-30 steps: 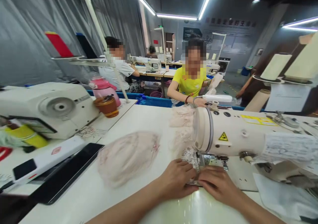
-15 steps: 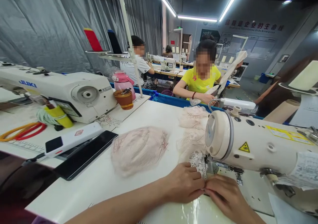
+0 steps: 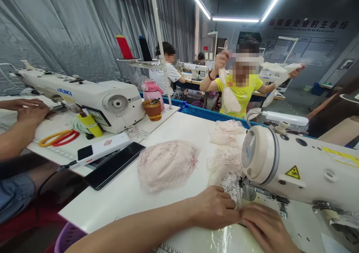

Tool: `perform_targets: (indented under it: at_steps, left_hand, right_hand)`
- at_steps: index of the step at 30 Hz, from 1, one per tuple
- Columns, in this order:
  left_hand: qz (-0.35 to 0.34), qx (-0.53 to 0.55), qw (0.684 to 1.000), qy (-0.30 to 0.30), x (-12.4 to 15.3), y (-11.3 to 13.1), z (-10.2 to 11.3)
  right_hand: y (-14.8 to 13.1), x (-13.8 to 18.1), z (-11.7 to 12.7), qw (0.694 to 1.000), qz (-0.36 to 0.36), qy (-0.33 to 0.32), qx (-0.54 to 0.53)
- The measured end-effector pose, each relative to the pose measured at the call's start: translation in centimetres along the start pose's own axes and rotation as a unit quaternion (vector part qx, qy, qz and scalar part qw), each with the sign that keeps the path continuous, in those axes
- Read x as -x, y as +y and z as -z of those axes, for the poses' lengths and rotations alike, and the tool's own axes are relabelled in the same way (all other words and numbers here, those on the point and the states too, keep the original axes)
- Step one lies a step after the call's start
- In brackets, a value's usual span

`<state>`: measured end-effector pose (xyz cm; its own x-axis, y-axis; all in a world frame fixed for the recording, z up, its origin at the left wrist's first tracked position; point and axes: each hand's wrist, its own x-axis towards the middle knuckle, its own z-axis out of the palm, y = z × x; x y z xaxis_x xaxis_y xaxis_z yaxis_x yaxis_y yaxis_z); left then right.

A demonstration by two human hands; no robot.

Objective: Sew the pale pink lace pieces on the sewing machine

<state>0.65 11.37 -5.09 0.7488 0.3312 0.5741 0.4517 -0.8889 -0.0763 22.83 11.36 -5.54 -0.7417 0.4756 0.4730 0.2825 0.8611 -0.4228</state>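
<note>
My left hand [image 3: 214,208] and my right hand [image 3: 265,227] meet fingertip to fingertip at the table's near edge. Both are closed, pinching a strip of white lace [image 3: 232,184] just in front of the needle area of a white sewing machine [image 3: 297,167]. The lace runs up from my fingers under the machine's head. Just left of my hands lies a pile of pink lace pieces [image 3: 166,164], and two more pink pieces [image 3: 228,131] lie behind the lace strip.
A second JUKI sewing machine [image 3: 84,96] stands at left, where another person's hand [image 3: 29,111] rests. A black phone [image 3: 113,165], a white device [image 3: 102,148], a brown cup [image 3: 153,109] and a pink bottle [image 3: 153,90] sit nearby. A person in yellow [image 3: 239,88] holds up fabric across the table.
The view has swung left, bringing the neighbour's arm and machine into sight. My hands stay pinched on the lace. The person in yellow has raised both arms with fabric.
</note>
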Motion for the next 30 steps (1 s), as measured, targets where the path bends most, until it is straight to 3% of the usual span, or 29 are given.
perform_targets:
  at_steps: [18, 26, 30]
  left_hand:
    - [0.006, -0.005, 1.0, -0.021, 0.02, 0.0, -0.27]
    - [0.021, -0.006, 1.0, -0.015, -0.21, 0.06, 0.07]
    - [0.06, 0.052, 0.996, -0.05, -0.75, 0.21, 0.27]
  right_hand:
    - [-0.16, -0.77, 0.57, 0.999, 0.025, 0.017, 0.017]
    - [-0.01, -0.4, 0.17, 0.999, -0.012, 0.028, 0.012]
    - [-0.27, -0.58, 0.45, 0.999, -0.036, 0.026, 0.029]
